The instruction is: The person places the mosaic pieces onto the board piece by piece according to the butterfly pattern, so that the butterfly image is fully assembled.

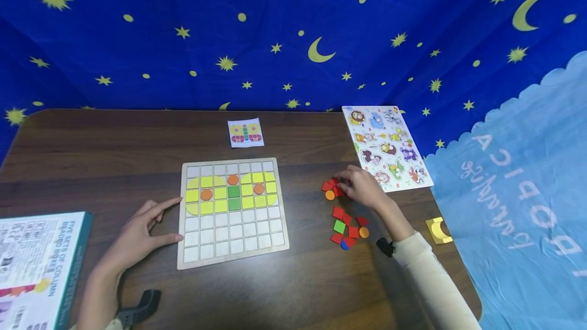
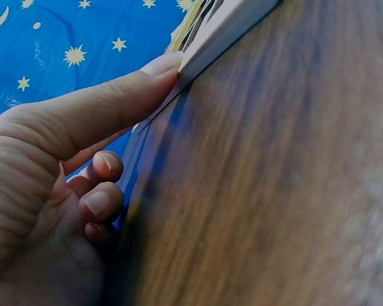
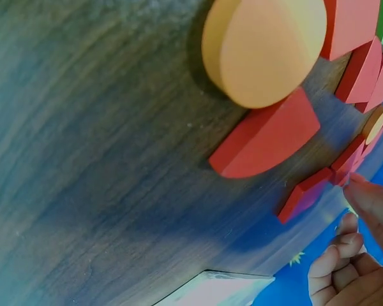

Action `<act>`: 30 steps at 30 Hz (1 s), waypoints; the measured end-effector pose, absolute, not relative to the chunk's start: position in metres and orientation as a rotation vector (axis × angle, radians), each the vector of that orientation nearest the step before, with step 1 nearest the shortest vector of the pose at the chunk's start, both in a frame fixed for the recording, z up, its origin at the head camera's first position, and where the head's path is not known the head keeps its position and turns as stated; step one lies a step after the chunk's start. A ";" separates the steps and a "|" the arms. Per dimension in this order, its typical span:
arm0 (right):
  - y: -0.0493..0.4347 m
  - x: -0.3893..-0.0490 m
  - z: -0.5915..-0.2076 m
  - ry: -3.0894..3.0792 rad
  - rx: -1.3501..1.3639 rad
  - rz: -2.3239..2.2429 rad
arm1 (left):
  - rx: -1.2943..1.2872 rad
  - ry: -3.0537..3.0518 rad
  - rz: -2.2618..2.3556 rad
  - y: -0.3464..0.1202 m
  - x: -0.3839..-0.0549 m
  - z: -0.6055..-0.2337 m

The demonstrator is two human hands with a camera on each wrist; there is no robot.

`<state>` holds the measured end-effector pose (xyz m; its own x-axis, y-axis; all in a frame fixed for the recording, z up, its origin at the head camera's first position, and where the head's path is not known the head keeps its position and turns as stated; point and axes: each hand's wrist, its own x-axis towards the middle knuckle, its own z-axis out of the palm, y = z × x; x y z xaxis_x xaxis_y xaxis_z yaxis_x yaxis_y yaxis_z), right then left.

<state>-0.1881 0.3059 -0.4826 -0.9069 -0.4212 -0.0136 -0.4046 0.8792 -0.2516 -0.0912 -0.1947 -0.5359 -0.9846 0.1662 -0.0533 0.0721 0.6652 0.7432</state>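
A wooden grid board (image 1: 233,213) lies on the table with white cells in its lower rows. Yellow tiles (image 1: 207,182), green squares (image 1: 234,197) and orange discs (image 1: 207,194) fill several upper cells. My left hand (image 1: 137,236) touches the board's left edge with straight thumb and index finger, its other fingers bent. My right hand (image 1: 364,185) reaches over a small group of red pieces (image 1: 327,186) and an orange disc (image 1: 329,195), fingertips right at the red ones. In the right wrist view, a fingertip (image 3: 356,180) meets a red piece (image 3: 348,159).
Nearer me lies a second group of red pieces (image 1: 353,232) with a green square (image 1: 339,226). A butterfly picture card (image 1: 245,133) lies behind the board. An animal puzzle board (image 1: 390,149) is at back right, a yellow arch block (image 1: 438,230) at right, a box (image 1: 41,269) at left.
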 end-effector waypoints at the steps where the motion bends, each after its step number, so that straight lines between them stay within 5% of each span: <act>1: 0.306 -0.189 -0.483 2.975 -0.654 -0.375 | 0.196 2.758 1.225 -0.195 -0.091 -0.536; 30: 0.309 -0.189 -0.491 3.170 -0.535 -0.203 | 0.208 2.783 1.209 -0.194 -0.091 -0.536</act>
